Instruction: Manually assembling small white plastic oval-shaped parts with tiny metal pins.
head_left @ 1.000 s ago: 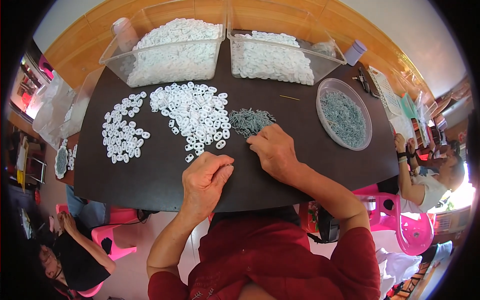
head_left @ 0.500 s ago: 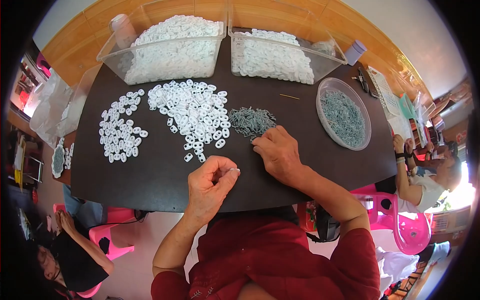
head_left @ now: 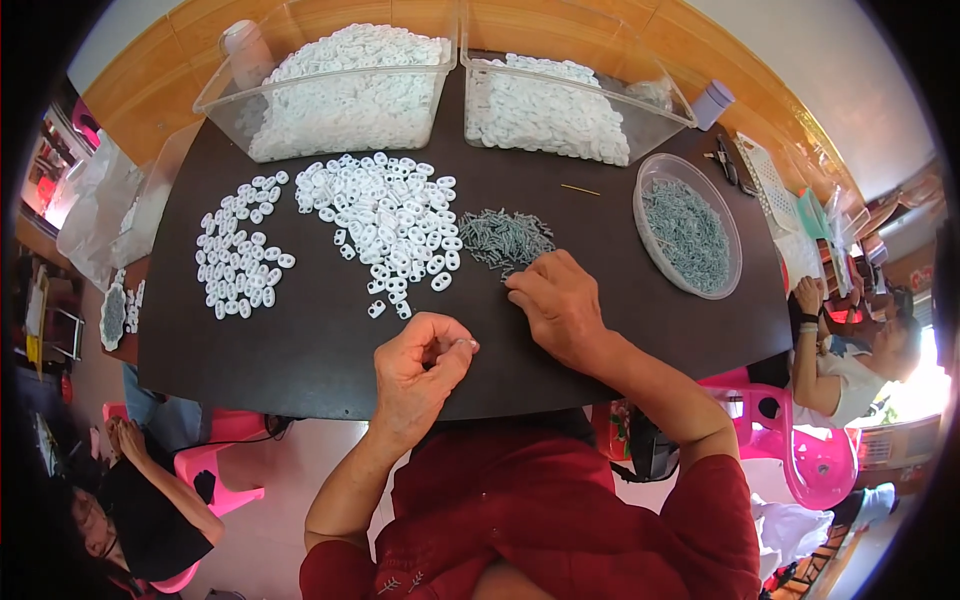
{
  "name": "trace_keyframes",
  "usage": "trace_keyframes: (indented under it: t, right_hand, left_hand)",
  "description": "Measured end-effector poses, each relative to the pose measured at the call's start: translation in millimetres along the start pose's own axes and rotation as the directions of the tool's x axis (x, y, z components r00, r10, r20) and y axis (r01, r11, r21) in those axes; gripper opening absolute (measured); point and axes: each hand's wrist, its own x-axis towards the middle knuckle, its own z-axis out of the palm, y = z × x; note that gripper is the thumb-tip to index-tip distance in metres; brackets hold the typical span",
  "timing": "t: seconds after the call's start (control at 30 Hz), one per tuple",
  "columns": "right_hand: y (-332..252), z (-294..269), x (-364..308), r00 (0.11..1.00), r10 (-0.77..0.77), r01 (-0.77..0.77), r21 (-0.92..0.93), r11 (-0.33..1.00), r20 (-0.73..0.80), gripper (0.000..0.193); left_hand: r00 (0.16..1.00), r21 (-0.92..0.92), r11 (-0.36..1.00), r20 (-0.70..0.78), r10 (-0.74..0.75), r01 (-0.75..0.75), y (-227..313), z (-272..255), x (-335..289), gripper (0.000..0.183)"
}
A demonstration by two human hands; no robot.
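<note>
Two hands at work over a dark table [head_left: 300, 350] strewn with small parts.

Left hand [head_left: 420, 365] lifted just above the table edge, thumb and forefinger pinched on something tiny and pale (too small to tell what). Right hand [head_left: 560, 305] palm down, fingertips curled into the near edge of the grey pin pile [head_left: 505, 238]. Just left of that, a big spread of white plastic rings [head_left: 385, 215]; farther left, a smaller ring cluster [head_left: 240, 260]. Beyond, two clear bins [head_left: 340, 90] heaped with white pieces, and right of the pile a round clear dish [head_left: 688, 235] of grey pins.
</note>
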Motion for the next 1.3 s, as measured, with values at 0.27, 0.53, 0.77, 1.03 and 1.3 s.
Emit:
trace_keyframes:
  t: [0.27, 0.53, 0.77, 1.03, 1.3]
  right_hand:
    - [0, 6, -1, 0.998, 0.024, -0.027, 0.063, 0.998, 0.051, 0.013]
    - [0, 6, 3, 0.997, 0.003, -0.008, 0.064, 0.998, 0.072, 0.013]
    - [-9, 10, -1, 0.995, -0.096, 0.097, 0.062, 0.993, -0.022, 0.015]
    - [-14, 0, -5, 0.999, 0.034, -0.030, 0.251, 0.968, -0.010, 0.017]
    - [-14, -7, -5, 0.998, 0.058, -0.067, 0.370, 0.927, 0.035, 0.018]
  left_hand:
    - [1.000, 0.050, 0.999, -0.016, 0.022, -0.022, -10, -3, -1, 0.003]
    - [0.998, -0.042, 0.998, 0.019, -0.053, 0.054, -5, 2, 0, 0.008]
    - [0.997, -0.068, 0.997, -0.067, -0.039, 0.035, -5, 4, 1, 0.009]
    - [0.998, -0.171, 0.984, -0.037, -0.046, 0.039, -8, 13, 7, 0.004]
    - [0.998, -0.116, 0.993, -0.061, -0.001, -0.006, -14, 18, 8, 0.015]
